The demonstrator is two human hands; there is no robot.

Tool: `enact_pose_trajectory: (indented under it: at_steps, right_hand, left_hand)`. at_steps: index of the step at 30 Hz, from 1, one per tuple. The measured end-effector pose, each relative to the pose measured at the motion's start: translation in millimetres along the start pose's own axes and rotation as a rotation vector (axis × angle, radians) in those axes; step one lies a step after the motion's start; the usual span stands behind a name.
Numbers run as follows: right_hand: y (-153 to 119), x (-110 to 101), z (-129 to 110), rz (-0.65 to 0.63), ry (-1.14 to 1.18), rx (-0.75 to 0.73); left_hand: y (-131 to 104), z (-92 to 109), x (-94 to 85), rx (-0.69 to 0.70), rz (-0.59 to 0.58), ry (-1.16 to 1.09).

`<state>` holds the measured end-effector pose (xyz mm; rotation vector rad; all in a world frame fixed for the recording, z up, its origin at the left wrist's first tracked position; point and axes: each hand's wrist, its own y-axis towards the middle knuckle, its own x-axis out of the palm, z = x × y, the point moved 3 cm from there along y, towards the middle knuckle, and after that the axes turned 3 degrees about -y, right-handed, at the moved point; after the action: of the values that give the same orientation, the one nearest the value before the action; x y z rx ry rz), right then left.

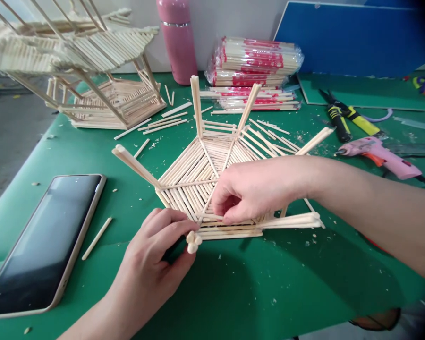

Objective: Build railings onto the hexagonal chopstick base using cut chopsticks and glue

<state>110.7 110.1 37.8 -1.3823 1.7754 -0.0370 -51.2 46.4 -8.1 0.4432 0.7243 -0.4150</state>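
Observation:
A hexagonal base of pale wooden sticks [187, 172] lies at the centre of the green table, with bundled stick posts rising outward from its corners. My left hand [159, 255] holds the near-left post [193, 242] between thumb and fingers. Over the near part of the base, my right hand [248, 191] is closed in a pinch on a thin stick [212, 217] close to the near edge. Part of that stick and the fingertips are hidden. Several sticks form a low rail [233, 232] along the near edge, between two posts.
A phone [46, 241] lies at left beside a loose stick [97, 238]. Behind are a larger stick structure [102, 94], a pink bottle [179, 42] and packaged sticks [255, 61]. Pliers [350, 113] and a pink glue gun [382, 156] lie at right, near the green table's [304, 293] back.

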Motion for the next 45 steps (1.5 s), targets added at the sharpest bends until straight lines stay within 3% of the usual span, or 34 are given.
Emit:
enact_pose_trajectory:
  at_steps: [12, 27, 45]
  right_hand:
    - [4, 5, -2, -0.179, 0.041, 0.08]
    - [4, 12, -3, -0.146, 0.02, 0.056]
    - [1, 11, -2, -0.122, -0.019, 0.047]
  left_hand:
    - [3, 2, 0.1, -0.003, -0.008, -0.058]
    - [5, 5, -0.5, 0.022, 0.043, 0.009]
    - [5, 1, 2.8, 0.016, -0.001, -0.029]
